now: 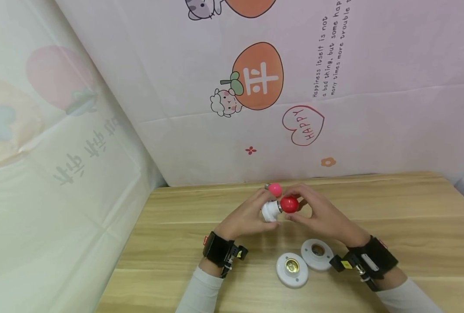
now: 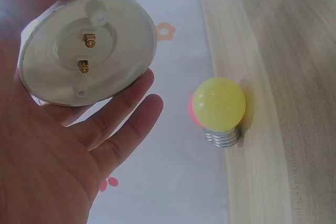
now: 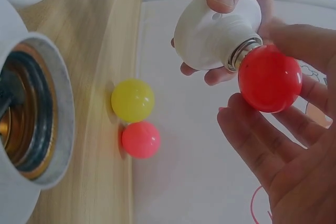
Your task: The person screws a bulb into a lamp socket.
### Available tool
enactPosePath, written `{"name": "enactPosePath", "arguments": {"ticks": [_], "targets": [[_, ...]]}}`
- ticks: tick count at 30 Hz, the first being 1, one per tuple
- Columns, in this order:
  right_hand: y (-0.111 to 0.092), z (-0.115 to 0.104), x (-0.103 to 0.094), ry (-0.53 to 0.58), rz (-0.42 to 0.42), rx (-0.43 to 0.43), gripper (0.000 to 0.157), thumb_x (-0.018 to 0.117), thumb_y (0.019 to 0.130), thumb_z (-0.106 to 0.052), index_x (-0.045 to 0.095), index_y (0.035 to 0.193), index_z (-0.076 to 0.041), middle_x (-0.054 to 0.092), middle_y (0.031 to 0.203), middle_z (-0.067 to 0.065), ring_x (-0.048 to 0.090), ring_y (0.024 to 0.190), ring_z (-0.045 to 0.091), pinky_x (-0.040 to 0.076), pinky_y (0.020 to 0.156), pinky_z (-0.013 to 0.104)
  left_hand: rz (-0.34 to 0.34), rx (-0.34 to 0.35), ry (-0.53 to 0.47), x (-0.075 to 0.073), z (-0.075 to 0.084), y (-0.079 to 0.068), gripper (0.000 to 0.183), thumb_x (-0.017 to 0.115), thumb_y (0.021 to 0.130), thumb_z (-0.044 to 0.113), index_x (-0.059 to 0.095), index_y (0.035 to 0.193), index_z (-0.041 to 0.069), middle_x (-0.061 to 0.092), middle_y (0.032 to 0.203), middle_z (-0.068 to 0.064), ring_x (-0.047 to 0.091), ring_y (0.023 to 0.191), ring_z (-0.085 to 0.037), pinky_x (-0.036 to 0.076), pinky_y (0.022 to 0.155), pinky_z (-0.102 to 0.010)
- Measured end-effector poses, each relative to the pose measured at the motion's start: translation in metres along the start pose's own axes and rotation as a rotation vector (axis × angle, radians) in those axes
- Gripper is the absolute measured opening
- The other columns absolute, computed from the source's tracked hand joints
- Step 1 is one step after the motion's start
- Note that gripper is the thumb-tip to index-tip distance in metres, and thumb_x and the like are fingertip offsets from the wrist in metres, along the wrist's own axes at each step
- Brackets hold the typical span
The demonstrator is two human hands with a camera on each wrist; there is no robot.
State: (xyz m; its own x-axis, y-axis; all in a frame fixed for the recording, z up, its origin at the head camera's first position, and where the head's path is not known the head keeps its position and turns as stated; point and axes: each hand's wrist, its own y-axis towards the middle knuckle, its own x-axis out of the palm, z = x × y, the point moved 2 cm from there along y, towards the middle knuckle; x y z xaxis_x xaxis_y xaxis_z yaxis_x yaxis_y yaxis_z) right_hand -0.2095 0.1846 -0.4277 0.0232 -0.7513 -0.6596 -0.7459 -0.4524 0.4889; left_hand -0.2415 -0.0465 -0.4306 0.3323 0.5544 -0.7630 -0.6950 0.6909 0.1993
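Observation:
My left hand (image 1: 249,217) grips a white round lamp holder (image 1: 270,211) by its base. In the left wrist view the holder's underside shows two brass terminals. A red light bulb (image 3: 270,78) has its metal screw end in the holder's mouth, with some thread showing. Around the red globe curl the fingers of my right hand (image 1: 321,214), thumb and fingertips at its sides. In the right wrist view the left thumb presses on the holder's rim.
Behind the hands, a pink bulb (image 1: 275,189) and a yellow bulb (image 2: 219,104) lie side by side near the table's back edge. Two more white lamp holders (image 1: 292,278) rest mouth-up on the wooden table (image 1: 169,261), nearer me. A printed cloth (image 1: 200,148) hangs behind.

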Motion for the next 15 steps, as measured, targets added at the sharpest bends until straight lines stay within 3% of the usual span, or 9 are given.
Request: {"name": "enactPosePath", "arguments": {"ticks": [7,15], "targets": [[-0.0005,0.0000,0.0006,-0.006,-0.008,-0.004,0.062,0.083,0.084,0.003,0.057,0.137,-0.015,0.066,0.133,0.005,0.063,0.114,0.010,0.062,0.088,0.028,0.007,0.008,0.002,-0.0004,0.0005,0.0001,0.055,0.086,0.088,0.025,0.057,0.135,0.024,0.054,0.137,0.004,0.055,0.116,-0.011,0.054,0.098,-0.024],[-0.0012,0.0000,0.0011,-0.016,-0.003,0.012,0.058,0.086,0.087,-0.004,0.058,0.138,-0.014,0.066,0.133,0.000,0.064,0.110,0.013,0.062,0.084,0.030,0.009,-0.003,0.013,0.0003,-0.0006,0.0000,0.054,0.085,0.088,0.026,0.056,0.134,0.026,0.053,0.140,0.005,0.056,0.116,-0.011,0.054,0.098,-0.025]]}}
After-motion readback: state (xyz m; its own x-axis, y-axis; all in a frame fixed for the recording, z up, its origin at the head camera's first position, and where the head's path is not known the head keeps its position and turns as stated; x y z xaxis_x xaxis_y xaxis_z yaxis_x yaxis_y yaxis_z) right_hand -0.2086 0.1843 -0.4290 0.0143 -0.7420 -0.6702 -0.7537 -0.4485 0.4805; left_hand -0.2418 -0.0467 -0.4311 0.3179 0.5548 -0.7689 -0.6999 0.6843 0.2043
